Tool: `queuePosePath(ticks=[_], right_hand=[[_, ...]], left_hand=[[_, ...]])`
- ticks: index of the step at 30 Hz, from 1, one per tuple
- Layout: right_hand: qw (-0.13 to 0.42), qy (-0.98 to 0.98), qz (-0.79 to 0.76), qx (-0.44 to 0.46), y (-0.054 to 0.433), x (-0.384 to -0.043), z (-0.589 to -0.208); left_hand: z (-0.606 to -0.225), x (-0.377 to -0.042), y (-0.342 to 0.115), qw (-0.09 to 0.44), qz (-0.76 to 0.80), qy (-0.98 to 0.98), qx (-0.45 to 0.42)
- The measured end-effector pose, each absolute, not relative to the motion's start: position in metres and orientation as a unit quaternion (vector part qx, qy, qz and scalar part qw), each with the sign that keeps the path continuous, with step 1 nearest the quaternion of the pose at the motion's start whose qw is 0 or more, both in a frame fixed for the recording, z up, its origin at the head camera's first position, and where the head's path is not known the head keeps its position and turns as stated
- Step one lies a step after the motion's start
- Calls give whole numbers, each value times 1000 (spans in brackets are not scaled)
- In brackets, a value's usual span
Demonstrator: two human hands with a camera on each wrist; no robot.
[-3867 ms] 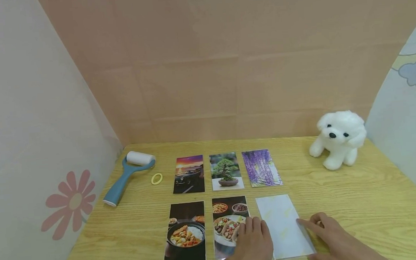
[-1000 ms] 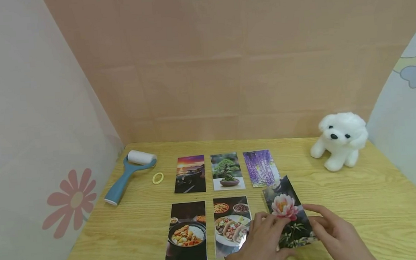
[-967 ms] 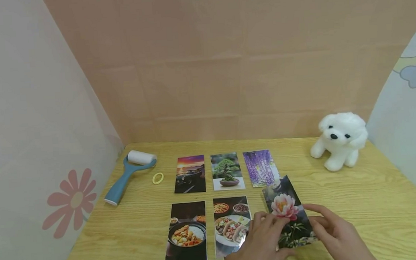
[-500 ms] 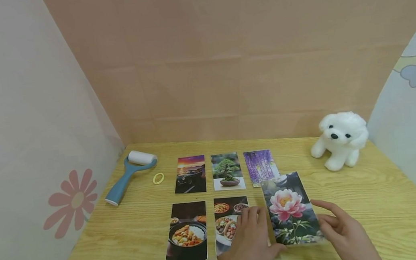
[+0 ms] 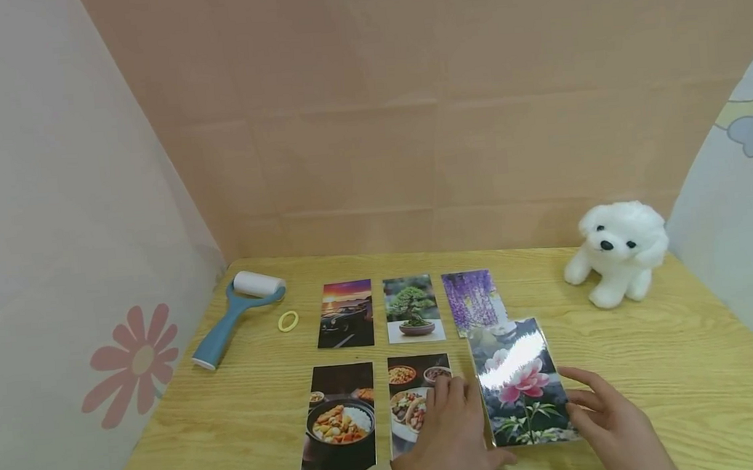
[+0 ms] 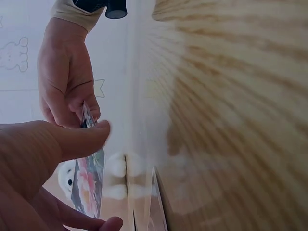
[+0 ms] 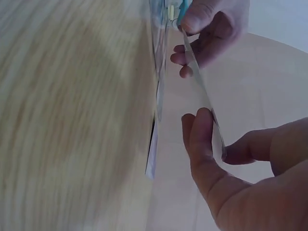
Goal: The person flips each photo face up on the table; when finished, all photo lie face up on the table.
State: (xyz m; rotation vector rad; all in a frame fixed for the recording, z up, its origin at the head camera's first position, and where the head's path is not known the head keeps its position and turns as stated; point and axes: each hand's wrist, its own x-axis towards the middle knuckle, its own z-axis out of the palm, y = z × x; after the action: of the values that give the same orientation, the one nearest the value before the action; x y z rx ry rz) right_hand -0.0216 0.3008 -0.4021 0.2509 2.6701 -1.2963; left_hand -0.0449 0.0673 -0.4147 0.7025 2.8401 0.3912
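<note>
A glossy peony photo card (image 5: 526, 406), lit by a glare streak, is raised off the table at a tilt in the head view. My right hand (image 5: 615, 418) pinches its right edge; in the right wrist view the thumb (image 7: 240, 149) and fingers (image 7: 201, 132) lie on opposite faces. Beside the card's left edge is my left hand (image 5: 445, 430), fingers loosely extended over the taco photo card (image 5: 402, 379), thumb near the lower left corner. Whether the left hand touches the peony card is hard to tell. The wisteria photo card (image 5: 473, 301) lies just behind.
Flat on the wooden table (image 5: 675, 374) are a curry photo card (image 5: 339, 423), a bonsai photo card (image 5: 414, 309) and a car photo card (image 5: 345, 314). A lint roller (image 5: 228, 325) and yellow ring (image 5: 288, 321) lie left; a white plush dog (image 5: 617, 254) sits back right.
The card that lay white side up has been lifted and turned over, showing the peony. My left hand has moved from its face to the left side. Its tilt has changed, bringing glare.
</note>
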Motion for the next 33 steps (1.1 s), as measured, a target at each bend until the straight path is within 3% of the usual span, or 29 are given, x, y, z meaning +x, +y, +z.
queuePosePath(ticks=[10, 17, 27, 33], right_hand=[[78, 918, -386, 48, 299, -27, -412], [-34, 965, -252, -60, 307, -27, -429], [62, 979, -193, -20, 308, -30, -431], [55, 979, -193, -29, 307, -30, -433]], left_hand=[[-417, -44, 70, 94, 47, 958, 268], [-419, -43, 72, 74, 4, 956, 285], [-420, -43, 75, 70, -22, 953, 294], [-422, -45, 75, 95, -23, 953, 286]])
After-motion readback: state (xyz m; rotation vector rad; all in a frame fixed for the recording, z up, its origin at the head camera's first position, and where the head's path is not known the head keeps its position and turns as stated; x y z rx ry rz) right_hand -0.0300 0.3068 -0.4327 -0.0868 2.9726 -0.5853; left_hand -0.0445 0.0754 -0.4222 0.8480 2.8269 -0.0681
